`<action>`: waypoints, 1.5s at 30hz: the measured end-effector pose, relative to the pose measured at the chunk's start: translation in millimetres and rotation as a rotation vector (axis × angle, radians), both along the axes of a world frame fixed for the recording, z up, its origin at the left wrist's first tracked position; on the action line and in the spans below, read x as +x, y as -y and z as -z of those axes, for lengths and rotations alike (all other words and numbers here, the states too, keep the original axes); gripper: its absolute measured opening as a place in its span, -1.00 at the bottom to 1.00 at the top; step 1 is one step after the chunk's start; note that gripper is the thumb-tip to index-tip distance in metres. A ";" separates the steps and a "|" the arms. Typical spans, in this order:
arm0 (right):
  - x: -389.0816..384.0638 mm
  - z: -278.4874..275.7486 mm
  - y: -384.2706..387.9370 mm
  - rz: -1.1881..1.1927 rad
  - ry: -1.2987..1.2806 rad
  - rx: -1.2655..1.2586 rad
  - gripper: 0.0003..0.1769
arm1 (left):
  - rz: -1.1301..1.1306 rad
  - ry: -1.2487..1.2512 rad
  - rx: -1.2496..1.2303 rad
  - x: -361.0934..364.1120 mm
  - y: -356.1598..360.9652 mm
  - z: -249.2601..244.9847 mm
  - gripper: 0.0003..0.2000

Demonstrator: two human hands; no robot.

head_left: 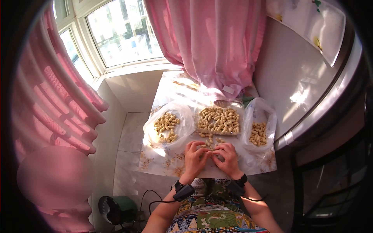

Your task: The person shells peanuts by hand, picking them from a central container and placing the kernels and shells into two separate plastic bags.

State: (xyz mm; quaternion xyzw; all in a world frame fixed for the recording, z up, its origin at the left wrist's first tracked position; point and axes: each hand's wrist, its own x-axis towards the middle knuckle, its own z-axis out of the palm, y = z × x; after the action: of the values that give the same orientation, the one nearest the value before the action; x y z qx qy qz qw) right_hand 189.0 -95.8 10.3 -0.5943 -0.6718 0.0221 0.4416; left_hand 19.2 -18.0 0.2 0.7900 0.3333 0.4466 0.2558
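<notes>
My left hand (195, 157) and my right hand (227, 157) meet over the front of the table, fingers closed and fingertips pinched together. Between the fingertips is a small peanut (210, 150), mostly covered by the fingers. A few loose peanuts (210, 139) lie on the tabletop just beyond my hands. Behind them stands a clear plastic box (218, 133) filled with unshelled peanuts (219, 118). To its left, an open white plastic bag (187, 123) holds peanuts (167, 122). Another plastic bag (250, 114), at the right, has peanuts (258, 134) in its lower part.
The table (155, 165) has a flowered cover. A pink curtain (210, 42) hangs down to its back edge. A pale panel (293, 73) stands close along the right side. On the floor at left is a dark round object (116, 209) with cables. Wrist devices (183, 191) sit on both arms.
</notes>
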 end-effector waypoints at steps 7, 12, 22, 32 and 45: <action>-1.6 -6.7 1.1 0.005 -0.012 -0.005 -0.80 | -0.002 0.000 0.001 0.3 -1.0 -1.4 -0.87; -2.5 -8.6 2.0 0.020 -0.012 -0.018 -0.80 | -0.017 0.009 0.012 0.9 0.2 -4.4 -0.87; -1.3 -2.7 1.1 0.045 -0.076 0.027 -0.78 | -0.060 0.090 -0.022 2.1 1.6 -6.4 -0.92; 0.9 -22.8 1.2 0.115 -0.142 0.051 -0.78 | -0.072 0.122 0.011 1.8 2.5 -7.7 -0.93; 45.7 -49.1 -50.0 0.293 0.053 0.137 -0.81 | -0.063 0.106 -0.001 0.6 2.6 -5.3 -0.94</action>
State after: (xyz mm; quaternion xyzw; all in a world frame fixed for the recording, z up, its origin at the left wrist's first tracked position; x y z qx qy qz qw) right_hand 234.7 -45.8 59.4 -0.6548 -0.5891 -0.1039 0.4618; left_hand 19.8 -20.6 5.4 0.7543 0.3442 0.4953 0.2593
